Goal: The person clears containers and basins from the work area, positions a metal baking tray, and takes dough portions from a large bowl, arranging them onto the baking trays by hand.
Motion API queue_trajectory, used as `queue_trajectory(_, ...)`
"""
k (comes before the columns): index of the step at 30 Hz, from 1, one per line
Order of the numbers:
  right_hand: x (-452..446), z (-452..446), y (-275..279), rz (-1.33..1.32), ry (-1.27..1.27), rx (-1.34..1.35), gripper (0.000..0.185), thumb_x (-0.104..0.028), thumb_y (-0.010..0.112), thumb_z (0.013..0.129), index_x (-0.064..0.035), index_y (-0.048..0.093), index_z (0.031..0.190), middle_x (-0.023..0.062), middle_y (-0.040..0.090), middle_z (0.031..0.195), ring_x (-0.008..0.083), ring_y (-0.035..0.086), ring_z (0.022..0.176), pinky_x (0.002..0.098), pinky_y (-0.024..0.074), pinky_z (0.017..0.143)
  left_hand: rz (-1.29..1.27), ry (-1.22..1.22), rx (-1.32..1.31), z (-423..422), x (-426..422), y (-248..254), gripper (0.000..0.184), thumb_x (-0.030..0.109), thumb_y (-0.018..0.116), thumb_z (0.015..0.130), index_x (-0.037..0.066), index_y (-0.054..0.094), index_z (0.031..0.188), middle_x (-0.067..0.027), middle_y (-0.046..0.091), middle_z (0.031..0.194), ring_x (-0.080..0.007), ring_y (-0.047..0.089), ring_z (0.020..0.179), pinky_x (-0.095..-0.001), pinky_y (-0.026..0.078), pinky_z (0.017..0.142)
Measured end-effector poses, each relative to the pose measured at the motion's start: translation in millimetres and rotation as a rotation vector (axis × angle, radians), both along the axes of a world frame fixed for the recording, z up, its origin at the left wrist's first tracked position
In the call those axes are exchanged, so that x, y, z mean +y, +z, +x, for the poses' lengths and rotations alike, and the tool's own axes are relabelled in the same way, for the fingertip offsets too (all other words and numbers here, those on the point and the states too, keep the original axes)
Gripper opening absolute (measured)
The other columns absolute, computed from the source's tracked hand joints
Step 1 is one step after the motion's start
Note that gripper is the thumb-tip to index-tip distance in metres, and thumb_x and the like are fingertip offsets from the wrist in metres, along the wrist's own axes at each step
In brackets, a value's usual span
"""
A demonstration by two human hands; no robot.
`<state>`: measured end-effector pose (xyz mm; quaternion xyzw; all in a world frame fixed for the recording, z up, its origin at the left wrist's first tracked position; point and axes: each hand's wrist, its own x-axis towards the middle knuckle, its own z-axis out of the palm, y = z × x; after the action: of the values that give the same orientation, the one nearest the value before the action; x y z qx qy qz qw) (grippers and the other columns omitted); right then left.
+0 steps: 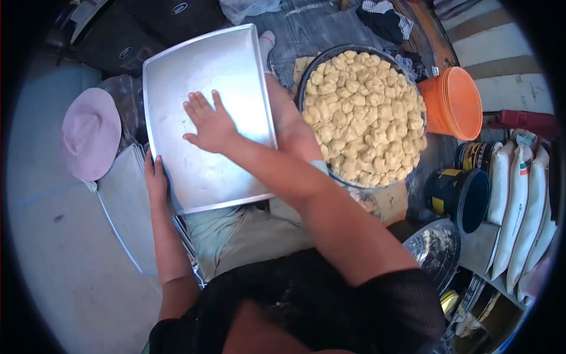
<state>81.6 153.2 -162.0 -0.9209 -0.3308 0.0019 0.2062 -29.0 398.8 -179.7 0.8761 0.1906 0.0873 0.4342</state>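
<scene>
the metal tray point(206, 71) rests across the seated person's lap point(253, 239), its near edge above the thighs; the legs probably carry most of its weight. its long axis runs away from the body, with the far end leaning slightly to the left; the short edges face the person and the dark cases point(127, 53) beyond. the left hand point(156, 180) is at the tray's left edge, toward the near left corner, its fingers seemingly closed around the rim, likely to steady the pan; the underside of that hold is hidden. the right hand point(212, 125) lies palm down near the middle of the tray's face, fingers spread wide, gripping nothing; so flat a palm suits contact with a broad surface. just beside the right edge, the round tub point(302, 88), heaped with dough lumps point(365, 118), stands on the floor, presumably placed for easy reach. the orange bucket point(439, 106) is beyond it, and the hat point(88, 135) lies left of the tray.
</scene>
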Motion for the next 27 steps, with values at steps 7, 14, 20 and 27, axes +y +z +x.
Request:
queue_trajectory(7,-154.5,34.2,21.3,0.427,-0.405,-0.076,0.074,-0.043,0.072,0.079,-0.01,0.047,0.14,0.0218,0.045,0.142,0.0407,0.039,0.133,0.0557,0.0247,0.112,0.681,-0.183,-0.264,38.5,-64.2,55.7,0.048,0.028,0.061,0.092,0.002,0.055,0.131,-0.0273,0.049,0.135,-0.0427,0.047,0.125,-0.0475,0.036,0.107)
queue_trajectory(14,-431.6,76.5,-107.3,-0.188,-1.077,0.323,0.095,-0.07,0.066,0.073,-0.0246,0.035,0.15,0.0234,0.028,0.153,0.0379,0.019,0.146,0.076,0.0104,0.106,0.872,-0.346,0.051,149.3,-210.2,23.4,0.076,0.054,0.046,0.095,0.001,0.032,0.149,-0.0292,0.024,0.154,-0.0422,0.02,0.145,-0.0543,0.015,0.117)
queue_trajectory(20,-383.3,-6.4,-102.9,-0.425,-0.607,0.232,0.069,-0.05,0.07,0.078,-0.0274,0.048,0.14,0.0149,0.034,0.151,0.035,0.027,0.142,0.0667,0.0156,0.112,0.774,-0.765,-0.176,195.5,-350.3,14.2,0.082,0.062,0.046,0.093,0.009,0.028,0.152,-0.0239,0.018,0.158,-0.0423,0.013,0.147,-0.0568,0.012,0.117)
queue_trajectory(27,-442.5,-19.6,-84.7,-0.208,-0.762,0.205,0.075,-0.054,0.077,0.071,-0.0296,0.052,0.137,0.016,0.031,0.154,0.0422,0.02,0.144,0.0743,0.0089,0.108,0.167,-0.788,0.061,250.0,-451.6,-45.9,0.075,0.06,0.055,0.09,0.011,0.044,0.145,-0.0241,0.014,0.159,-0.0416,0.012,0.148,-0.056,0.015,0.117)
